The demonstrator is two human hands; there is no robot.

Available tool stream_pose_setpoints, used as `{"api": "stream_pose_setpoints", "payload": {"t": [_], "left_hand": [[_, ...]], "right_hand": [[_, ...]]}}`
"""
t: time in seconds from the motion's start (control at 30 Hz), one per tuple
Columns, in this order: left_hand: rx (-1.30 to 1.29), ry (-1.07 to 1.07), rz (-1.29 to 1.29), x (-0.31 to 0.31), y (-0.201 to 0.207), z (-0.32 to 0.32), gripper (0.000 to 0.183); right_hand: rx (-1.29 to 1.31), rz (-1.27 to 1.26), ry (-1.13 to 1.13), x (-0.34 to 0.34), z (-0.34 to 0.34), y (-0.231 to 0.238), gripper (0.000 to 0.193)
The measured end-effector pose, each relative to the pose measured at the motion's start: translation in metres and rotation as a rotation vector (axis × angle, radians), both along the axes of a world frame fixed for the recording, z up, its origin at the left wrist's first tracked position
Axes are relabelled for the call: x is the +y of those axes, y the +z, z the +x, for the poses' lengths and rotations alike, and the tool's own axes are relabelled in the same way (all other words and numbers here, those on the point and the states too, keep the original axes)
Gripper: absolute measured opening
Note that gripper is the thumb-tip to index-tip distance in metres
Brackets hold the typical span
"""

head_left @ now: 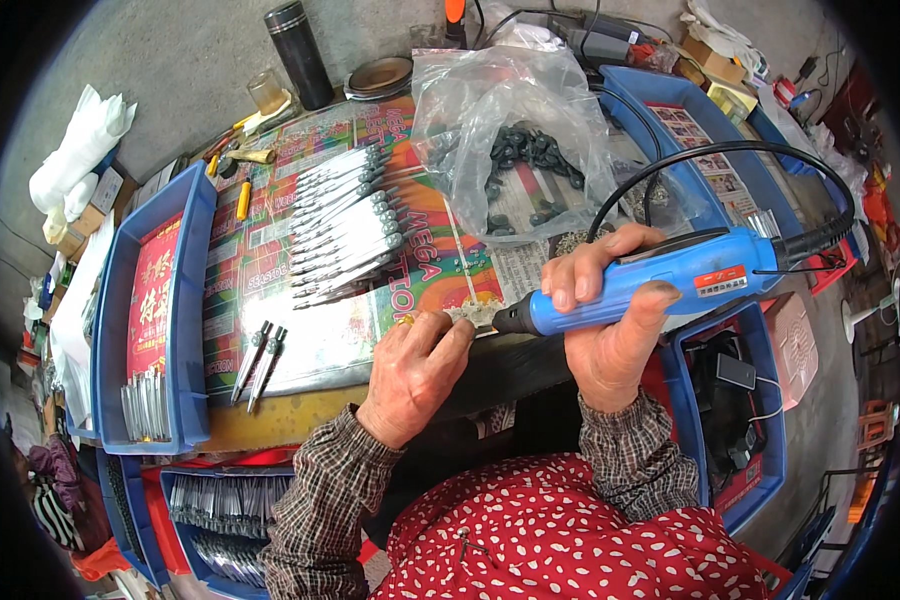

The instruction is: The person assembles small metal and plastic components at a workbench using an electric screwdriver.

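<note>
My right hand [615,310] is wrapped round a blue electric screwdriver [660,285], held sideways with its black nose pointing left. Its tip reaches the fingers of my left hand [418,375], which are pinched together at the front edge of the table. Whatever those fingers hold is hidden. Just behind them lies a small pile of tiny metal pieces [478,312], perhaps screws. Farther left, long silver parts with dark ends [345,240] lie side by side in a row. Two similar slim parts [260,365] rest apart near the table's front left.
A clear plastic bag [440,90] with black parts [530,155] lies at the back. Blue trays stand left [190,340] and right [685,95]; another [685,440] sits low at right. The screwdriver's black cable [820,165] loops over the right side. A dark flask [300,60] stands behind.
</note>
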State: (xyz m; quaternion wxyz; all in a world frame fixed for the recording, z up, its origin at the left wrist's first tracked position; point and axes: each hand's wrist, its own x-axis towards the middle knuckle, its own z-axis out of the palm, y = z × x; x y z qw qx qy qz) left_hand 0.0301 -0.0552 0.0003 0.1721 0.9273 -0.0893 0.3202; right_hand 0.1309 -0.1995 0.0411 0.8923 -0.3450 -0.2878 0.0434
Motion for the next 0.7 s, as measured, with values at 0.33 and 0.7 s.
{"api": "stream_pose_setpoints", "payload": {"t": [0.33,0.7], "left_hand": [[0.006,0.012,0.011,0.0007,-0.0001,0.0001,0.029],[0.062,0.053,-0.071,-0.0017,0.0038,-0.0017,0.023]], "right_hand": [[-0.007,0.0,0.003,-0.0014,0.0016,0.0009,0.057],[-0.045,0.019,-0.023,-0.004,0.0012,0.0027,0.055]]}}
